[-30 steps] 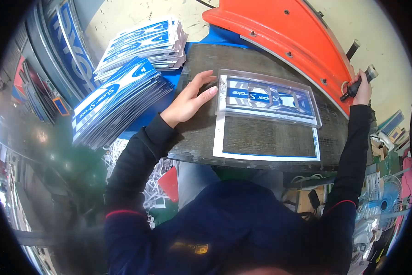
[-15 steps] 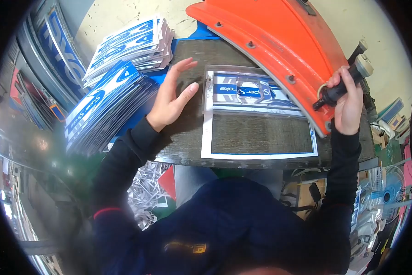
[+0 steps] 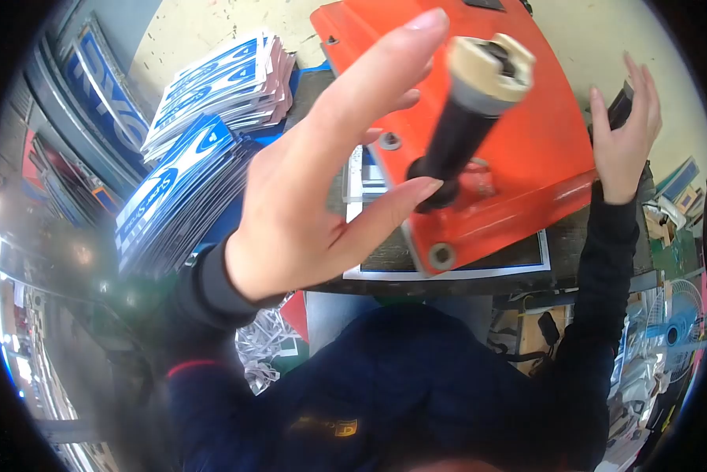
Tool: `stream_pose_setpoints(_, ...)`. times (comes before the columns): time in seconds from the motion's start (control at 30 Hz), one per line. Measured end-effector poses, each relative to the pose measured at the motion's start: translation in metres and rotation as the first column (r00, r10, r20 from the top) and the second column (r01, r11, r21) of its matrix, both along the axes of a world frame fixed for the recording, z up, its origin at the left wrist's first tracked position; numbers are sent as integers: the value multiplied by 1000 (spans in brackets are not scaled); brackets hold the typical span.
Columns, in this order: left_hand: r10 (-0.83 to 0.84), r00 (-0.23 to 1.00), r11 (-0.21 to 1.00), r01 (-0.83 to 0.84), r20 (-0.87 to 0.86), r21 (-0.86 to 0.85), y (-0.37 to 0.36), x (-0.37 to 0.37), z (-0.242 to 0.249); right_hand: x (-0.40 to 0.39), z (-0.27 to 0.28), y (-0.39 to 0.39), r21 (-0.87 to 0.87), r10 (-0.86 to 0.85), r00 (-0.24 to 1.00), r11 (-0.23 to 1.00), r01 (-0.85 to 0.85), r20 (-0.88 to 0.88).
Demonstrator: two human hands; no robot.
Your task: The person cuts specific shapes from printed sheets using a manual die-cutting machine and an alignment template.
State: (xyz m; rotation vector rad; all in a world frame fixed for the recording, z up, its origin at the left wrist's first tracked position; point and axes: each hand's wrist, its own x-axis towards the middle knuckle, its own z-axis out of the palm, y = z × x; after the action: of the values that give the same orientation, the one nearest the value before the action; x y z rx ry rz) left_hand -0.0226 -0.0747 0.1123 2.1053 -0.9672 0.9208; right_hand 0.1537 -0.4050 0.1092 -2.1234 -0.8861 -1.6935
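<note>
The orange swing arm of a press (image 3: 542, 102) covers most of the dark board (image 3: 302, 102) in front of me. From its near left part rises a black handle with a cream top (image 3: 459, 134). My left hand (image 3: 314, 181) is open just left of this handle, fingers apart, the thumb tip overlapping the handle's lower end. At the right my right hand (image 3: 625, 149) is open, fingers spread, close to a second black handle (image 3: 622, 106). Part of a white-bordered printed sheet (image 3: 546, 248) shows beneath the arm; the clear-edged cutting die (image 3: 355, 177) over it is mostly hidden.
Two stacks of blue and white printed sheets, a front one (image 3: 184, 181) and a back one (image 3: 219, 86), stand left of the board. Paper strips (image 3: 267, 346) lie below the table edge. A blue fan (image 3: 672, 330) stands low at the right.
The orange arm has swung left and toward me, over the die and sheet. My right hand has come off the handle. My left hand has risen and moved right, beside the handle.
</note>
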Motion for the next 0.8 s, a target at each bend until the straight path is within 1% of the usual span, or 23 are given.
stream_pose_setpoints(0.03,-11,1000,1000,11,0,-1,0,3,-2,11,-1,-9,57,-82,995,995,78,56)
stream_pose_setpoints(0.07,19,993,999,-16,115,-28,3,6,-6,15,-1,-15,116,-164,980,982,151,109)
stream_pose_setpoints(0.1,53,972,997,-40,227,-59,6,8,-9,12,1,-18,114,-172,979,981,160,109)
stream_pose_setpoints(0.13,149,965,985,-165,216,57,11,-2,7,5,4,-21,170,-105,993,979,114,-57)
stream_pose_setpoints(0.17,228,958,971,-236,173,28,10,-9,11,1,5,-22,235,-25,976,969,78,-217)
stream_pose_setpoints(0.2,321,929,942,-334,187,41,7,-14,16,2,3,-22,236,-33,974,968,87,-223)
stream_pose_setpoints(0.23,409,891,903,-426,200,53,6,-16,22,2,1,-21,285,30,975,958,35,-222)
stream_pose_setpoints(0.27,482,813,844,-531,327,75,11,-15,28,3,-2,-21,334,94,972,942,-17,-216)
stream_pose_setpoints(0.3,535,713,773,-629,453,78,14,-12,31,4,-5,-21,336,84,972,942,-6,-219)
stream_pose_setpoints(0.33,555,699,784,-621,452,-2,12,-8,30,5,-8,-21,365,159,958,929,-63,-240)
stream_pose_setpoints(0.37,550,703,788,-616,451,0,11,-6,30,5,-10,-19,394,236,937,911,-121,-258)
stream_pose_setpoints(0.4,602,654,750,-660,459,-44,12,-5,30,2,-9,-12,396,243,950,906,-150,-197)
stream_pose_setpoints(0.43,652,600,708,-701,464,-87,13,-4,30,2,-10,-9,398,242,949,905,-147,-200)
stream_pose_setpoints(0.53,643,585,709,-699,494,-94,27,-3,26,-2,-12,-6,381,256,953,907,-178,-165)
stream_pose_setpoints(0.57,639,575,709,-698,510,-101,31,-2,23,-5,-11,-6,378,263,942,910,-171,-207)
stream_pose_setpoints(0.6,636,592,728,-673,495,-129,34,0,19,-8,-12,-6,374,268,930,913,-162,-252)
stream_pose_setpoints(0.63,632,597,731,-670,494,-126,34,2,13,-9,-15,-6,376,265,930,913,-157,-254)
stream_pose_setpoints(0.7,680,597,717,-661,426,-220,33,4,3,-11,-22,-6,378,310,908,906,-192,-281)
stream_pose_setpoints(0.73,678,580,707,-683,452,-183,35,4,1,-12,-24,-2,341,255,939,925,-167,-232)
stream_pose_setpoints(0.77,674,582,711,-679,454,-184,35,6,0,-12,-25,1,341,250,941,926,-163,-229)
stream_pose_setpoints(0.8,665,598,728,-651,447,-212,34,7,-2,-13,-26,3,357,284,931,914,-191,-229)
